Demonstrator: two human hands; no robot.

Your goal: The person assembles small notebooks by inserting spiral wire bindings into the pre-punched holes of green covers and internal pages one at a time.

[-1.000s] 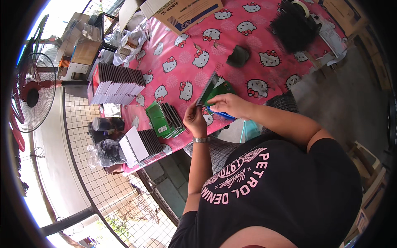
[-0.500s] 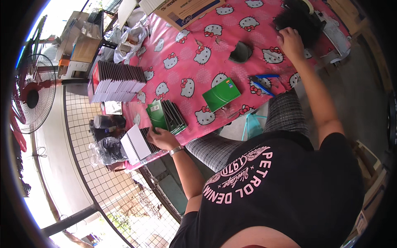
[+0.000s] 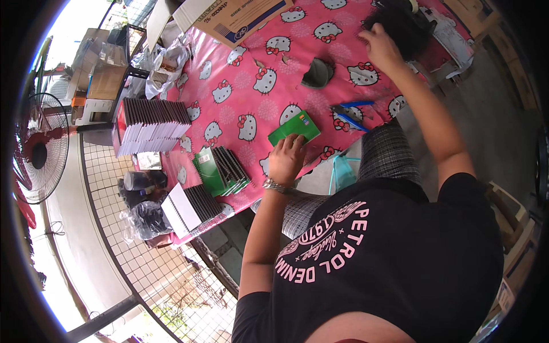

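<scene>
A green notebook [image 3: 294,128] lies on the pink table cover, with my left hand [image 3: 287,159] resting on its near edge, fingers slightly apart. At the far right my right hand [image 3: 382,50] is beside a heap of black, bristly strands [image 3: 405,28]. Its fingers are bent together; whatever they may hold is too fine to make out. Blue-handled pliers [image 3: 353,115] lie right of the notebook. Left of my left hand are a fanned pile of green spiral notebooks [image 3: 214,172] and a pile of spiral notebooks with a white page on top [image 3: 182,210].
A tall stack of notebooks [image 3: 150,126] stands at the left. A dark curved piece [image 3: 318,74] sits mid-table. There is a cardboard box [image 3: 234,23] at the back, a fan [image 3: 43,148] at far left, and a black plastic bag [image 3: 147,216] near the left corner.
My left hand has left the white-paged pile and moved right onto the green notebook. My right hand has shifted slightly away along the black heap. The whole view has turned a little.
</scene>
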